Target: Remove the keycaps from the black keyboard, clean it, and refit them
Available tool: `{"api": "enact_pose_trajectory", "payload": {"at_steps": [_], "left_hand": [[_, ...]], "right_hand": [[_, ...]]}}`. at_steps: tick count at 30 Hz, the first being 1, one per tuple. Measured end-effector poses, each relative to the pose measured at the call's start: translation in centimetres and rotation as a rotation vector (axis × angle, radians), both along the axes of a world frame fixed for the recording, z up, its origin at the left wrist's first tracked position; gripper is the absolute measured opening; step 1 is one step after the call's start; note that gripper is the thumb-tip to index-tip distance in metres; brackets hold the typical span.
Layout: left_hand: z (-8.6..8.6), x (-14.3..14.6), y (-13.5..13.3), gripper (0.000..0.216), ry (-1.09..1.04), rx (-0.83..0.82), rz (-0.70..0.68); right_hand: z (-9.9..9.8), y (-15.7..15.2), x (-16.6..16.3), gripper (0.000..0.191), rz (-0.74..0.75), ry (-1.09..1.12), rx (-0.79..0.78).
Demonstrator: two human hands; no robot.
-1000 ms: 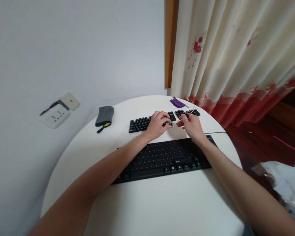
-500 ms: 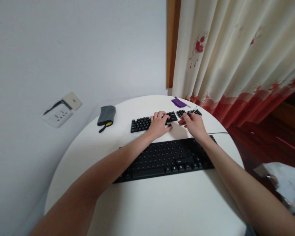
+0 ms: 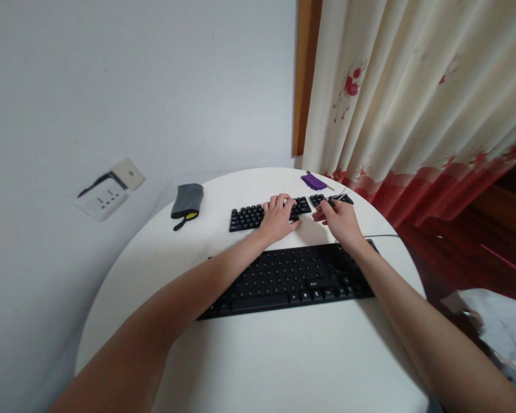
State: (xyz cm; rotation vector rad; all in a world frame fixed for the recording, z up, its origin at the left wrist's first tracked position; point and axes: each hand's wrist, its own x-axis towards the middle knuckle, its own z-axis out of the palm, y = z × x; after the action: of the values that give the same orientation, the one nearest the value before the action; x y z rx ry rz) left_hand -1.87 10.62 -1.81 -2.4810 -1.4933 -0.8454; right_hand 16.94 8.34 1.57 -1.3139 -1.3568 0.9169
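My left hand (image 3: 278, 218) rests over a block of loose black keycaps (image 3: 246, 218), fingers curved, thumb and index finger at either side of some keycaps (image 3: 301, 206). To its right, my right hand (image 3: 337, 218) hovers with thumb and fingers closed around a small dark-handled tool with thin wires (image 3: 339, 196), which looks like a keycap puller; the hand hides part of it. Behind that hand lies a smaller group of keycaps (image 3: 316, 199). A black keyboard (image 3: 279, 275), most of its keycaps off, lies beneath my forearms.
A grey pouch (image 3: 188, 201) with a black loop lies on the round white table (image 3: 258, 355) at the left. A purple cloth item (image 3: 313, 182) is near the back edge. The keyboard's cable (image 3: 382, 235) runs right. Wall and curtain (image 3: 370, 115) border the table.
A keycap beside my left thumb, just in front of the block, now sits against the other keycaps. My right hand has barely moved. The view has shifted slightly.
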Motion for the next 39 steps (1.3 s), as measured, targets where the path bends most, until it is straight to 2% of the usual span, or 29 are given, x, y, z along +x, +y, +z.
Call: {"api": "enact_pose_trajectory", "payload": {"at_steps": [5,9,19,24,30,35,39], "left_hand": [[0.3,0.0,-0.4,0.015,0.031,-0.024,-0.148],[0.3,0.0,-0.5,0.003,0.048,-0.044,-0.18],[0.0,-0.2,-0.1,0.008,0.078,-0.035,-0.119],[0.4,-0.1,-0.4,0.007,0.073,-0.044,-0.105],[1.0,-0.3,-0.3,0.021,-0.059,0.015,0.037],[0.4,-0.2,-0.3,0.021,0.035,-0.026,-0.111],[-0.1,-0.1,-0.2,0.037,0.105,-0.047,-0.134]], "right_hand": [[0.1,0.0,0.1,0.033,-0.007,0.014,0.0],[0.0,0.0,0.1,0.032,0.001,0.012,0.008],[0.2,-0.1,0.2,0.028,0.005,0.012,0.013],[0.4,-0.1,0.2,0.027,0.004,0.034,0.02],[0.4,0.0,0.4,0.025,-0.002,0.048,0.012],[0.3,0.1,0.3,0.024,-0.003,0.047,0.014],[0.2,0.1,0.3,0.023,-0.003,0.051,0.018]]}}
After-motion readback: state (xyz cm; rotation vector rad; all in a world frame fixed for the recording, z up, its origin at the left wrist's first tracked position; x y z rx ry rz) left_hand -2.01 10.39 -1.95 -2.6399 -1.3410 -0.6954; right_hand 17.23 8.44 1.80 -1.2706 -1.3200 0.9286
